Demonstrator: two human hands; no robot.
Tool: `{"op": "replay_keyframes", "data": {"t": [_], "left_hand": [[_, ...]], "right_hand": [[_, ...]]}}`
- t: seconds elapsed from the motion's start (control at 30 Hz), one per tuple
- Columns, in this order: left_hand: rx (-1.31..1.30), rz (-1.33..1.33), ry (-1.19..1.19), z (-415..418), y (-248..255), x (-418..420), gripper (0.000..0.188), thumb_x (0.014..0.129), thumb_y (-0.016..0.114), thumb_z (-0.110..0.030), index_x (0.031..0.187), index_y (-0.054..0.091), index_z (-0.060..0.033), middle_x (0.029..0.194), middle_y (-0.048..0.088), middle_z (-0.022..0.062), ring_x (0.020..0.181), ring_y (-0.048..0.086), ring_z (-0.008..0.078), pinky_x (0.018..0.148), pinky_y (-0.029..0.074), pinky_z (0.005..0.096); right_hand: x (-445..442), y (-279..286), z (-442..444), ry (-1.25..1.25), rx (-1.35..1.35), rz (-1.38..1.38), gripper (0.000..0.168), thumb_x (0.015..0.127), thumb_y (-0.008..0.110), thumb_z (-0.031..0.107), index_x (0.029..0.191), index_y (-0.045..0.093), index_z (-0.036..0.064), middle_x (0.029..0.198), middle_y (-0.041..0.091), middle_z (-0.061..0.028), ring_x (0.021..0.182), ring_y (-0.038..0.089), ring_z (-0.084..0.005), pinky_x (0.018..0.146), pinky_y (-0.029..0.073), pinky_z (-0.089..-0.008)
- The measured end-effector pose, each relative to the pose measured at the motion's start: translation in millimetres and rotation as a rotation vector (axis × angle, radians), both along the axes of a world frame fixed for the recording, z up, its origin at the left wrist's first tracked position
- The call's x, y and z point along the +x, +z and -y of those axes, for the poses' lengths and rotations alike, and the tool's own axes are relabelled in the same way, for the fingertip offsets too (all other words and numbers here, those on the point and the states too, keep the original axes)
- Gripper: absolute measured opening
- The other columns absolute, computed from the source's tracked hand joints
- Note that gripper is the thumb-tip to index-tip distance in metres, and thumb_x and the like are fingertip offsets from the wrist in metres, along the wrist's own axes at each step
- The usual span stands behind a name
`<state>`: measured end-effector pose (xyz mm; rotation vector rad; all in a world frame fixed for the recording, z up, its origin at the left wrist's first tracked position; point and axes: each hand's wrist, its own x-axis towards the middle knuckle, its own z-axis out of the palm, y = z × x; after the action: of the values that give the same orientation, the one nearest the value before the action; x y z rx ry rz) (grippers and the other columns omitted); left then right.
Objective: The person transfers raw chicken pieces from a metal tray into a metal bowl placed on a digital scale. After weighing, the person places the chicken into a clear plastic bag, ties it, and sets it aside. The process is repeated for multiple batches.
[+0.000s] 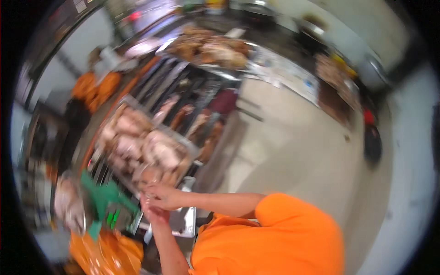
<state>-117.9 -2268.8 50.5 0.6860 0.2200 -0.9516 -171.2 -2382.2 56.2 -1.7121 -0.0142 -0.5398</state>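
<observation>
My left hand (pixel 154 210) and my right hand (pixel 167 196) come together at the near edge of a tray (pixel 189 141) heaped with pale raw meat pieces (pixel 161 151), apparently poultry. The right hand overlaps the left, its fingers bent. A rounded meat piece (pixel 148 174) lies just beyond the fingertips. Motion blur hides whether either hand grips anything. Beneath and beside the hands is a shiny metal tray (pixel 185 225). Left of them, a digital scale display (pixel 112 219) glows green, close to a green sheet-like thing (pixel 105 192).
Orange plastic bags (pixel 106 254) lie lower left, near pale contents in clear plastic (pixel 70 202). Dark slats (pixel 192 99) carry meat strips beyond the raw tray. Farther back are a tray of browned meat (pixel 213 48), a pan (pixel 311 31) and a brown block (pixel 333 101). Pale floor (pixel 292 147) lies right.
</observation>
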Motion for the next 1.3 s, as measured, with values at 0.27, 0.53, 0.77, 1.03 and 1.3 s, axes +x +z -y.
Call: {"op": "replay_keyframes", "data": {"t": [0.27,0.53,0.77,1.03,1.3], "left_hand": [[0.036,-0.088,0.240,-81.2,-12.2,5.1,0.018,0.093,0.060,-0.026,0.097,0.060,-0.0081,0.088,0.064,0.0056,0.076,0.063,0.0196,0.067,0.053,0.0348],[0.174,-0.149,0.367,-232.7,-37.7,-18.1,0.015,0.096,0.055,-0.022,0.089,0.058,-0.0089,0.075,0.057,0.0029,0.065,0.056,0.0151,0.053,0.045,0.0286],[-0.148,-0.269,0.531,-371.7,-65.1,-34.8,0.044,0.101,0.040,-0.041,0.110,0.060,-0.0027,0.108,0.066,0.0184,0.101,0.064,0.0330,0.087,0.052,0.0452],[-0.383,-0.138,0.511,-493.0,-62.5,-16.4,0.054,0.100,0.038,-0.042,0.122,0.055,0.0034,0.120,0.062,0.0221,0.114,0.059,0.0373,0.102,0.044,0.0515],[-0.289,-0.191,0.429,-550.4,-91.7,-6.6,0.041,0.102,0.039,-0.036,0.107,0.059,-0.0005,0.094,0.065,0.0142,0.087,0.063,0.0271,0.075,0.053,0.0401]], "right_hand": [[-23.2,49.8,-29.7,0.078,-0.055,-0.331,0.038,0.090,0.063,0.019,0.122,0.061,-0.001,0.128,0.060,-0.0175,0.124,0.053,-0.0273,0.107,0.038,-0.0364],[-22.6,-4.6,-66.7,0.294,-0.008,-0.542,0.024,0.091,0.062,0.017,0.107,0.067,0.000,0.096,0.068,-0.0060,0.089,0.061,-0.0132,0.083,0.048,-0.0283],[34.1,-53.9,-223.6,0.558,0.193,-0.816,0.036,0.093,0.063,0.023,0.121,0.058,0.000,0.108,0.065,-0.0089,0.094,0.064,-0.0165,0.081,0.050,-0.0296],[126.3,-106.8,-399.6,0.316,0.464,-0.965,0.038,0.090,0.065,0.025,0.118,0.054,0.001,0.099,0.064,-0.0077,0.072,0.065,-0.0174,0.062,0.052,-0.0300],[168.8,-163.6,-393.8,0.110,0.113,-1.121,0.015,0.090,0.057,0.012,0.100,0.060,0.001,0.064,0.060,-0.0098,0.041,0.053,-0.0178,0.033,0.037,-0.0300]]}}
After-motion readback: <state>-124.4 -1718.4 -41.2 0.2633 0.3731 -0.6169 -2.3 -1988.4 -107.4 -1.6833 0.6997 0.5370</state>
